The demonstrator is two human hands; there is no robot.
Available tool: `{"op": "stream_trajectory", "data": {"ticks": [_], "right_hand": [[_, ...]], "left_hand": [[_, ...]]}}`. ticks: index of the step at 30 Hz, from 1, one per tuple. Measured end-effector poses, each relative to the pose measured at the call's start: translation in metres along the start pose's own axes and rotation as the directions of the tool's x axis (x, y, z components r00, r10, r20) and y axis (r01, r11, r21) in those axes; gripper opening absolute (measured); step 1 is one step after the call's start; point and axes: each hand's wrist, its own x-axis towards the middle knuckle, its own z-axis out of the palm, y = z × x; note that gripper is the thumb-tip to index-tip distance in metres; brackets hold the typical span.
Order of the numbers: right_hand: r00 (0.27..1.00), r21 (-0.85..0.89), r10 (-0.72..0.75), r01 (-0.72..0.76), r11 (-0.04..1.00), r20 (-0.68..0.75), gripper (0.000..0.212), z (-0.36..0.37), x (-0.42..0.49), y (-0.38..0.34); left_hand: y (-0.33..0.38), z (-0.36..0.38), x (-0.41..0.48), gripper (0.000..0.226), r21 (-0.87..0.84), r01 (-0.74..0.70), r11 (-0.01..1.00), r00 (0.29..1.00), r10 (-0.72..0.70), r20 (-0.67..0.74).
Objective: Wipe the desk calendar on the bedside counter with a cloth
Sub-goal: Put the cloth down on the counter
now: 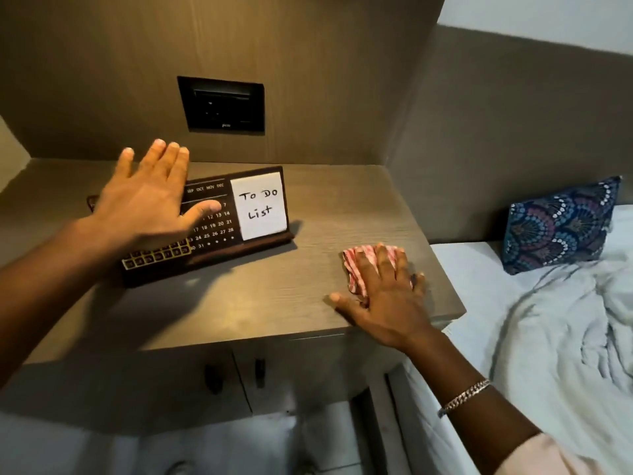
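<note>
A dark wooden desk calendar (219,228) with white dates and a white "To Do List" note (260,207) stands tilted on the brown bedside counter (274,296). My left hand (147,200) hovers in front of the calendar's left half with fingers spread, and hides that part. Whether it touches the calendar I cannot tell. A red-and-white striped cloth (358,267) lies on the counter near its right edge. My right hand (380,296) lies flat on top of the cloth, fingers spread, pressing it to the surface.
A black wall socket plate (222,106) sits on the panel behind the counter. Two cabinet doors with dark handles (236,371) are below. To the right is a bed with a rumpled white sheet (548,320) and a blue patterned pillow (561,224).
</note>
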Motion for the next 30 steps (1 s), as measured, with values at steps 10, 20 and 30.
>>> {"op": "stream_trajectory", "data": {"ticks": [10, 20, 30], "right_hand": [[1.0, 0.039, -0.017, 0.017, 0.999, 0.003, 0.102, -0.01, 0.007, -0.009], [0.999, 0.831, -0.05, 0.021, 0.556, 0.008, 0.088, -0.019, 0.067, -0.12], [0.998, 0.952, 0.009, -0.055, 0.302, 0.055, 0.051, 0.006, 0.087, -0.135]], "left_hand": [[0.015, -0.004, -0.029, 0.089, -0.2, 0.048, 0.979, 0.969, -0.094, -0.227], [0.052, 0.04, -0.098, 0.072, -0.932, 0.356, -0.068, 0.605, -0.743, 0.286], [0.011, 0.071, -0.073, 0.068, -0.938, 0.308, -0.16, 0.715, -0.612, 0.339]]}}
